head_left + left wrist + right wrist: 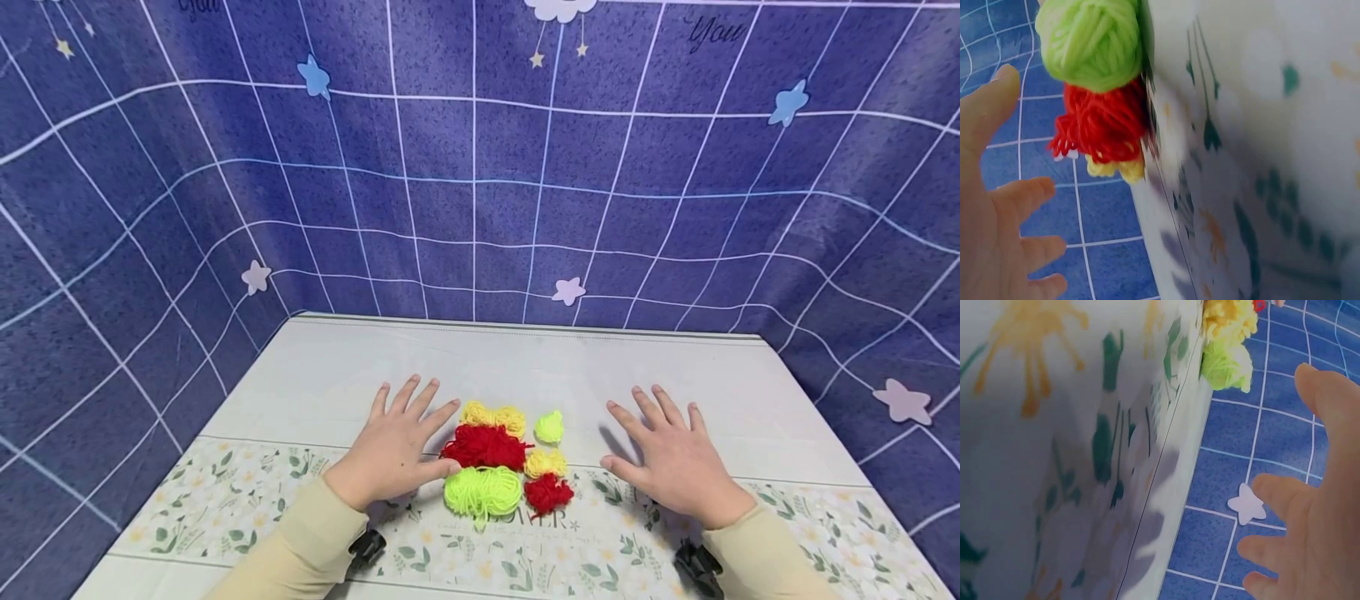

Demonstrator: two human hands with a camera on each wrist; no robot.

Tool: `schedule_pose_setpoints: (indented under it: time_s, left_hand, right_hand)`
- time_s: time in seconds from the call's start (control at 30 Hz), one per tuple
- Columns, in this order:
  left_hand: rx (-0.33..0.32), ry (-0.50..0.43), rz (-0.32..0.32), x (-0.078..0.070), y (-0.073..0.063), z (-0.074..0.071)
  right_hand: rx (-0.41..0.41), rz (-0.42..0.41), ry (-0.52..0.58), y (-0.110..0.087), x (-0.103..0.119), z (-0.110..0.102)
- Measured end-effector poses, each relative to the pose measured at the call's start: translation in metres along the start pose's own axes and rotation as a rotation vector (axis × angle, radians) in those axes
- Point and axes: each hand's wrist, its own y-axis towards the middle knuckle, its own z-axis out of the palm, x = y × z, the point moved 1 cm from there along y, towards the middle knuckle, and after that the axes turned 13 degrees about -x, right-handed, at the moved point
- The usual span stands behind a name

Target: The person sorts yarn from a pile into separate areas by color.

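Observation:
Three larger yarn bundles form a column mid-table: yellow yarn (492, 418) at the back, red yarn (486, 447) in the middle, lime-green yarn (483, 492) in front. To their right lie smaller pieces: a lime-green ball (550, 427), a yellow bundle (546, 463) and a red bundle (548, 493). My left hand (397, 446) spreads its fingers just left of the larger bundles, its thumb near the green and red ones. Farther from the yarn, on the right, my right hand (671, 458) is held with fingers spread above the table. Neither hand holds anything.
A white table (600, 358) carries a floral printed band (247, 492) toward the front. Behind it and along both sides hangs a blue gridded curtain (450, 208) with stars. Dark devices (367, 548) are strapped at both wrists.

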Motion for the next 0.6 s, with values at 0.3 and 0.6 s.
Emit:
schedule_pose_setpoints:
  time_s: [0.3, 0.6]
  left_hand:
    - [0.058, -0.106, 0.017, -0.011, 0.005, 0.007]
    - [0.060, -0.207, 0.037, -0.021, 0.013, 0.013]
  right_hand:
    - [0.040, -0.025, 0.133, -0.001, 0.016, 0.000]
    - [0.053, -0.124, 0.319, 0.002, 0.037, 0.003]
